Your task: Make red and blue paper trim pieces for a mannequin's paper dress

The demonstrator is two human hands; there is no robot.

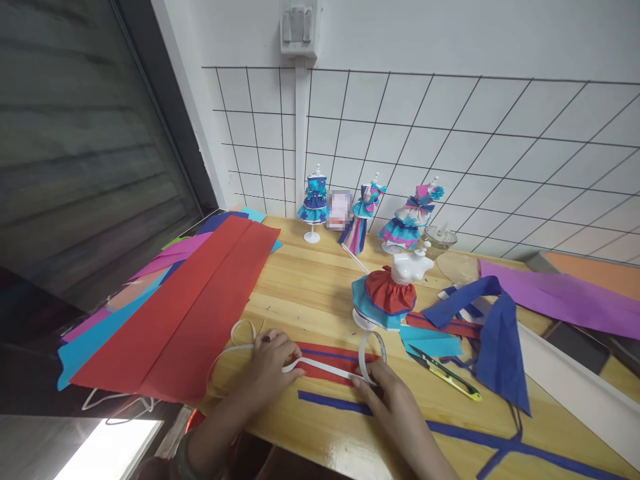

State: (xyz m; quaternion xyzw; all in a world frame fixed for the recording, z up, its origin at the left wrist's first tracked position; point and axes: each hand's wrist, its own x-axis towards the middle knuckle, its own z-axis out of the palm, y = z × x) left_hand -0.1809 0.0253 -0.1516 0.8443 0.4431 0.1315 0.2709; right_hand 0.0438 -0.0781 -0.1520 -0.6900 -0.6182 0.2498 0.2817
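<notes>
A narrow white tape stretches over a small red fabric piece with a blue stripe, flat on the table. Fingers of my left hand are closed on the tape's left part, pressing near the red piece's left end. In my right hand, thumb and fingers pinch the tape beside its ring-shaped roll, at the red piece's right end. A thin blue strip lies just in front, passing under my right hand. Behind stands a small white mannequin in a red and light-blue skirt.
Large red fabric and other coloured sheets are stacked at left. Three dressed mannequins line the wall. At right lie green-and-yellow snips, blue fabric, a purple sheet, a dark phone-like slab and a long white board.
</notes>
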